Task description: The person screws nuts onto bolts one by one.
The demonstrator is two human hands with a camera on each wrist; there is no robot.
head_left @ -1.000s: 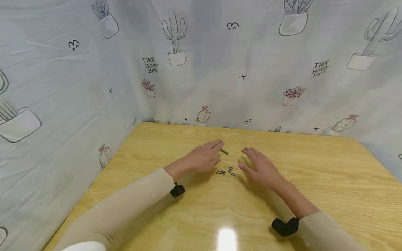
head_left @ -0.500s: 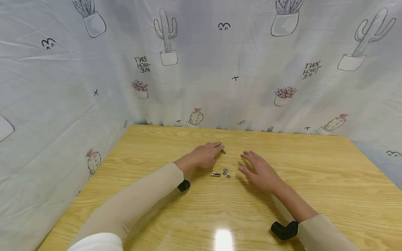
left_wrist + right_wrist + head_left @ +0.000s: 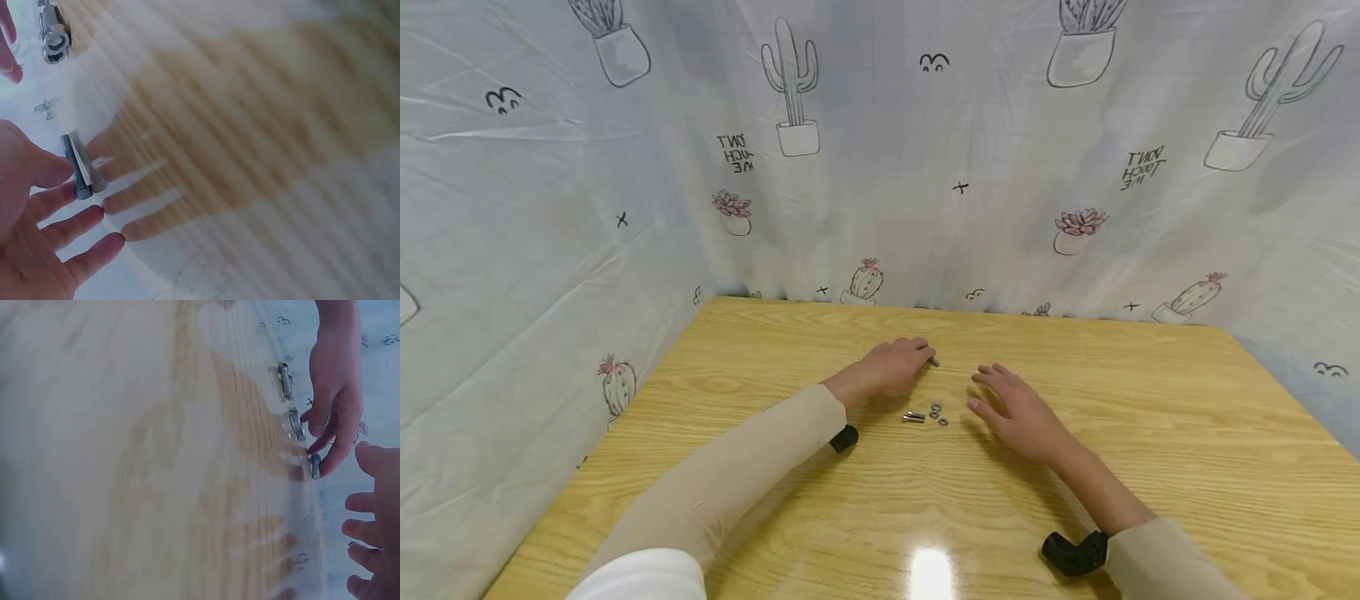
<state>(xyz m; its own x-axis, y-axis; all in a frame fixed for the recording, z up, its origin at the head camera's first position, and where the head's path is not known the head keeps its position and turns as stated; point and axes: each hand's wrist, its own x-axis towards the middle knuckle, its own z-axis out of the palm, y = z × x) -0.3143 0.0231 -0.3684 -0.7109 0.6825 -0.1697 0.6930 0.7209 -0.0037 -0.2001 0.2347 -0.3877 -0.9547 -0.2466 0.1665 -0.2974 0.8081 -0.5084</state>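
In the head view, my left hand (image 3: 895, 368) reaches down to a dark bolt (image 3: 935, 362) on the table. Its thumb and index finger pinch that bolt (image 3: 76, 165) in the left wrist view, while the other fingers stay extended. Two smaller silver bolts (image 3: 913, 417) lie side by side nearer to me, their socket heads turned leftward. Right of them sit three nuts (image 3: 936, 407), close together. My right hand (image 3: 1021, 412) hovers to the right of the nuts, fingers spread, holding nothing. The right wrist view shows the nuts (image 3: 297, 425) between the silver bolts (image 3: 285, 381) and the pinched bolt.
The wood-grain table (image 3: 1120, 400) extends around both hands. A cloth (image 3: 880, 167) printed with cactus drawings hangs behind it and along the left side. A black wrist camera (image 3: 1075, 553) sits under the right forearm, and another (image 3: 845, 438) under the left.
My left hand has closed in on the dark bolt, its fingers bending down to it. The head view has shifted slightly. My right hand has barely moved; the silver bolts and nuts lie as before.
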